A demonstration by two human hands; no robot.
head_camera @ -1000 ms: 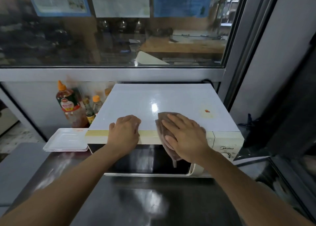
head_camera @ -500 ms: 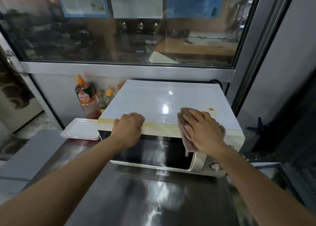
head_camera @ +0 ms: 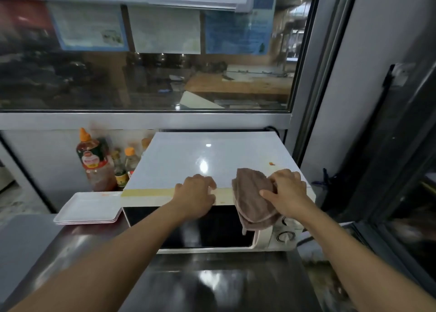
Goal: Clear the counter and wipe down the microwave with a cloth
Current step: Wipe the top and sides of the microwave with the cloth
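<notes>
Left hand [head_camera: 197, 195] hooks curled fingers over the microwave [head_camera: 212, 160] top's front edge — bracing it, gripping nothing. Right hand [head_camera: 286, 191] bunches the cloth [head_camera: 251, 193] at the front right corner, fingers clamped on it — probably mid-wipe. Plates [head_camera: 87, 208] stacked left of the microwave.

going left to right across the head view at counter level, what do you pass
stack of white plates → big sauce bottle → small bottles → left hand on the microwave → brown cloth → right hand
</notes>
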